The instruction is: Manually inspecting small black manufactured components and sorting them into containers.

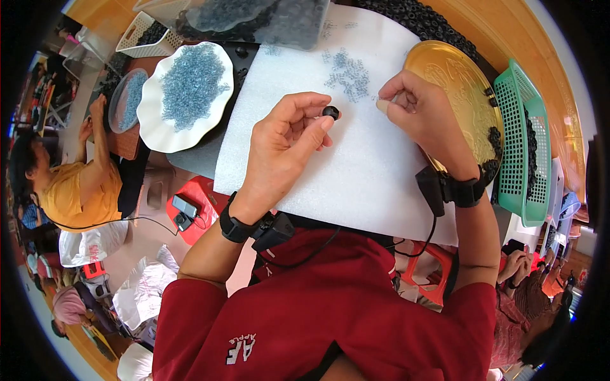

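Note:
My left hand (279,140) is closed, pinching a small round black part (331,112) between thumb and fingers above a white foam sheet (356,171). To its right, my right hand (426,114) has thumb and forefinger pressed together in a pinch. Whatever sits at those fingertips is too small to make out. Just beyond both hands, a scatter of tiny clear bluish pieces (349,76) lies on the sheet. A round gold tray (438,63) with a few black parts along its right side is partly covered by my right hand and forearm.
At right stands a green basket (512,149) holding black parts. Many black rings (419,22) lie along the back. A scalloped white plate (152,130) of clear pieces and a clear bin (311,25) stand back left. A co-worker in yellow (82,190) sits at left.

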Demonstrator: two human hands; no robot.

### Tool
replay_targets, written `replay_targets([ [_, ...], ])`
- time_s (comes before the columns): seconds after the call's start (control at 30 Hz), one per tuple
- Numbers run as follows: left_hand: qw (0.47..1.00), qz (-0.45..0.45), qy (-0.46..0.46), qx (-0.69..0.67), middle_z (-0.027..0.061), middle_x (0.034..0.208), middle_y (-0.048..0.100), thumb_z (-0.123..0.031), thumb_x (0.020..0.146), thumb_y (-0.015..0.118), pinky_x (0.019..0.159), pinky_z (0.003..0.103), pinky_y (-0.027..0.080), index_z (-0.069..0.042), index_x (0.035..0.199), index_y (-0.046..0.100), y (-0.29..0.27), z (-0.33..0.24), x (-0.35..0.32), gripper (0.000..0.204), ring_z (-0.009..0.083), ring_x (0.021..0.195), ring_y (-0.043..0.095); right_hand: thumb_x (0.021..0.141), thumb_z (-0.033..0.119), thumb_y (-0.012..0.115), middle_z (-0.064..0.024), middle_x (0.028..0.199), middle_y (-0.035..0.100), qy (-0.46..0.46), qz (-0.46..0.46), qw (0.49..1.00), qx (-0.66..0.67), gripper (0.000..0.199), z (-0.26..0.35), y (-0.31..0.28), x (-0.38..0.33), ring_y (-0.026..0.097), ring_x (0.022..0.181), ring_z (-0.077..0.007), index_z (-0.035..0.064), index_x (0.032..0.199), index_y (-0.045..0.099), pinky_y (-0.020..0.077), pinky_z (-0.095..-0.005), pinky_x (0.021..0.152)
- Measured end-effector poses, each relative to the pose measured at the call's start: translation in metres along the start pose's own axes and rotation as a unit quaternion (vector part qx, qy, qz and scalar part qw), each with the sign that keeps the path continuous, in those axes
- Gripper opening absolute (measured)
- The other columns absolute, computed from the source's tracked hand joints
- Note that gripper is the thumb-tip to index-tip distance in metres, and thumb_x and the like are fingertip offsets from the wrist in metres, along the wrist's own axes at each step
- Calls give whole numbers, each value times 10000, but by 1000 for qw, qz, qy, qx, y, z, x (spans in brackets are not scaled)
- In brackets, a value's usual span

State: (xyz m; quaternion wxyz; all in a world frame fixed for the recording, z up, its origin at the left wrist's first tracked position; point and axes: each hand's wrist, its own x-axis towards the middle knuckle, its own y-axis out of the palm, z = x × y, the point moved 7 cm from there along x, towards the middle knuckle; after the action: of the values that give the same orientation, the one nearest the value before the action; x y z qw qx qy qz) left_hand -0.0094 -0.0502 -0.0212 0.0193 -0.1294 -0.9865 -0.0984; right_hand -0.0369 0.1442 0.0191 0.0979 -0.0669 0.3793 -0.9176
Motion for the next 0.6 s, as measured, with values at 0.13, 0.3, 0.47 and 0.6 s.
replay_targets([
  [0.13, 1000, 4, 11, -2, 70, 1002, 637, -31, 908, 611, 685, 214, 500, 16, 1163, 546, -1, 2, 1, 267, 86, 782, 610, 827, 54, 671, -4, 722, 566, -2, -10, 996, 88, 123, 0, 1, -2, 513, 654, -62, -10, 916, 616, 429, -209, 587],
  [0.3, 1000, 15, -7, 19, 67, 975, 625, -46, 907, 619, 683, 219, 504, 17, 1141, 560, 2, 3, 1, 250, 91, 779, 612, 853, 50, 654, 26, 761, 556, 28, 15, 979, 200, 131, 5, 8, -7, 485, 674, -22, 4, 967, 607, 403, -184, 577],
  [0.47, 1000, 18, -22, 6, 65, 966, 627, -55, 910, 620, 676, 215, 503, 18, 1141, 575, 3, 2, 1, 246, 90, 769, 611, 861, 47, 654, 35, 792, 568, 22, 43, 971, 235, 139, 25, 17, -13, 500, 700, -15, 12, 982, 596, 405, -176, 616],
  [0.6, 999, 35, -20, -12, 53, 949, 633, -54, 914, 617, 669, 215, 500, 16, 1142, 590, 4, 1, 1, 240, 89, 756, 605, 839, 48, 659, 15, 681, 556, -50, 24, 987, 151, 112, 36, 21, -13, 478, 601, -28, 21, 941, 624, 394, -196, 542],
])
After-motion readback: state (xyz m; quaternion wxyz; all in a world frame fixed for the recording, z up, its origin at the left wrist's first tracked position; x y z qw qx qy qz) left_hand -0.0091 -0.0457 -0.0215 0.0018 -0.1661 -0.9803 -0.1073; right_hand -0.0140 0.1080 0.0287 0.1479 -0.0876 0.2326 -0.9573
